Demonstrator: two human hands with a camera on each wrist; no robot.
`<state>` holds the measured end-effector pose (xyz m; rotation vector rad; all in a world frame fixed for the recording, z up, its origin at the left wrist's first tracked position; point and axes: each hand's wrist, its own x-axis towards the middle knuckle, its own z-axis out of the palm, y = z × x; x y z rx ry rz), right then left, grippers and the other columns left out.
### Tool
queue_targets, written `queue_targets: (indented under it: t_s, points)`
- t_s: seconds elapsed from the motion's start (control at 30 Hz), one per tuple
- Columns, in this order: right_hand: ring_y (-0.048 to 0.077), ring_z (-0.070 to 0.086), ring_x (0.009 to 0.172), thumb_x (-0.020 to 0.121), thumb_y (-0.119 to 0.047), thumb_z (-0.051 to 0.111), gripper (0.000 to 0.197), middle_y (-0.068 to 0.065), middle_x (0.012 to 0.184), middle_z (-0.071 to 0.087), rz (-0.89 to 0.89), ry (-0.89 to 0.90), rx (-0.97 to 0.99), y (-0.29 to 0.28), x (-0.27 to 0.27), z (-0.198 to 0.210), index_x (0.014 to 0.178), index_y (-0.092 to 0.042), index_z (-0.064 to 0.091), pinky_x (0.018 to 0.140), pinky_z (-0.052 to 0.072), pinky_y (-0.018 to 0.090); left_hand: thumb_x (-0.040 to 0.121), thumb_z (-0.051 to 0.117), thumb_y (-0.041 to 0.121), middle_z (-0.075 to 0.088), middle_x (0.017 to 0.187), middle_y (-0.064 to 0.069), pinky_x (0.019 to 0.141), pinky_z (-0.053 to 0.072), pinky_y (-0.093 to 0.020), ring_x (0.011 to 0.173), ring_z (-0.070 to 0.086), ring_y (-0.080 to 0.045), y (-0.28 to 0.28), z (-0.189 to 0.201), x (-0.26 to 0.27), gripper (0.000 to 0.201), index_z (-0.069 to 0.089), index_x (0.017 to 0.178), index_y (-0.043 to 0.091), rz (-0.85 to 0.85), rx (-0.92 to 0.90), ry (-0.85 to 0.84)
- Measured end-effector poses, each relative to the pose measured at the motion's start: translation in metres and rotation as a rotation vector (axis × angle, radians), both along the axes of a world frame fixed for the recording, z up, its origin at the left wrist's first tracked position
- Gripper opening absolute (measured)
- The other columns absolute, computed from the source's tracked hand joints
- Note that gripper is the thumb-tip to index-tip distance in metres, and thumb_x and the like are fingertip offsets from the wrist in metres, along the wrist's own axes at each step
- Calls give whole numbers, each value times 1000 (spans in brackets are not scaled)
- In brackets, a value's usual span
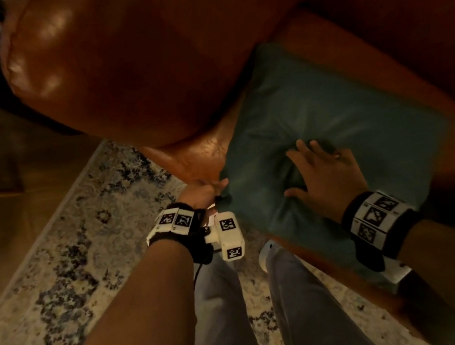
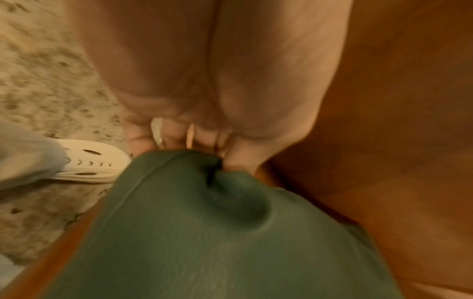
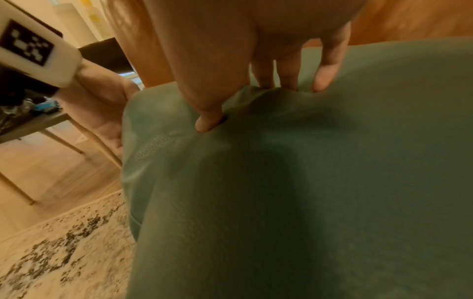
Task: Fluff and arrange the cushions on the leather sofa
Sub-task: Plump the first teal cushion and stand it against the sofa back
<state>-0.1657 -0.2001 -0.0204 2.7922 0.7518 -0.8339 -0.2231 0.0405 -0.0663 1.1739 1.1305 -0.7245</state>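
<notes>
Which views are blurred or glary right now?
Head view: dim and warm, glare on the sofa arm, cushion soft. Left wrist view: heavy blur, left hand smeared. Right wrist view: right hand casts a dark shadow on the cushion; rug blurred.

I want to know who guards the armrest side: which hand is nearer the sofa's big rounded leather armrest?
Left. The left hand grips the green cushion's corner just below the armrest. The right hand presses the cushion's top, farther along the seat.
</notes>
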Motion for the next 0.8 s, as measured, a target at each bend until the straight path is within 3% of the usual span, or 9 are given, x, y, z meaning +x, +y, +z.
queue_targets:
  t_s: [0.13, 0.23, 0.33, 0.43, 0.5, 0.57, 0.63, 0.73, 0.8]
  points:
    - [25, 36, 144, 87, -70, 48, 81, 2, 161, 27, -3, 24, -2, -2, 4, 6, 151, -24, 28, 104, 34, 46, 85, 68, 46, 66, 105, -6, 64, 53, -31, 69, 62, -20, 17, -1, -37, 47, 63, 104, 4, 221, 79, 144]
    - [27, 52, 130, 84, -68, 55, 80, 2, 155, 39, -14, 13, 24, -1, -2, 8, 147, -23, 36, 99, 39, 45, 70, 60, 76, 71, 94, -16, 76, 57, -45, 76, 65, -31, 11, -10, -61, 72, 68, 85, 6, 270, 238, 353]
    - [22, 34, 145, 89, -64, 51, 77, 0, 162, 27, 3, 22, 8, -5, -11, 5, 151, -22, 33, 103, 34, 46, 80, 60, 61, 69, 102, -10, 86, 53, -43, 93, 64, -30, 0, -18, -51, 51, 67, 102, 16, 135, 405, 112]
    - [18, 24, 149, 91, -64, 47, 77, -2, 164, 21, 1, 22, 34, -11, -9, 6, 153, -23, 29, 106, 30, 45, 77, 70, 42, 66, 116, -5, 98, 49, -46, 107, 62, -25, 8, -10, -37, 45, 63, 118, 25, -252, 341, -126]
    - [15, 22, 150, 92, -65, 43, 76, -5, 164, 20, 13, 28, 38, -17, -6, 5, 154, -25, 27, 107, 29, 44, 87, 68, 32, 69, 106, -8, 92, 50, -38, 99, 63, -26, 26, -6, -34, 28, 67, 110, 16, -578, 525, -117]
    - [13, 29, 147, 90, -65, 47, 74, -5, 161, 29, 7, 29, 59, -20, -3, 5, 151, -25, 34, 104, 32, 44, 91, 59, 42, 70, 91, -11, 77, 50, -36, 88, 64, -31, 34, 0, -36, 34, 70, 93, 10, -774, 747, -97]
    - [16, 40, 142, 86, -63, 56, 73, -2, 155, 41, -6, 39, 114, -22, -1, 6, 146, -23, 45, 101, 37, 45, 94, 51, 46, 69, 92, -12, 75, 50, -38, 89, 64, -33, 28, 5, -33, 38, 68, 93, 11, -845, 787, -53]
    - [22, 52, 132, 86, -66, 54, 67, 3, 146, 52, -97, -39, 249, -34, 6, 18, 138, -23, 53, 102, 40, 47, 96, 48, 21, 66, 110, -17, 81, 46, -39, 101, 60, -37, 14, 15, -17, 21, 63, 105, 11, -809, 806, 51]
    - [26, 45, 137, 90, -70, 43, 68, 5, 150, 47, -269, -90, 262, -58, 21, 28, 142, -25, 45, 109, 34, 50, 95, 45, 19, 61, 121, -18, 89, 46, -42, 109, 57, -38, 5, 30, 10, 30, 57, 121, 13, -784, 902, -106]
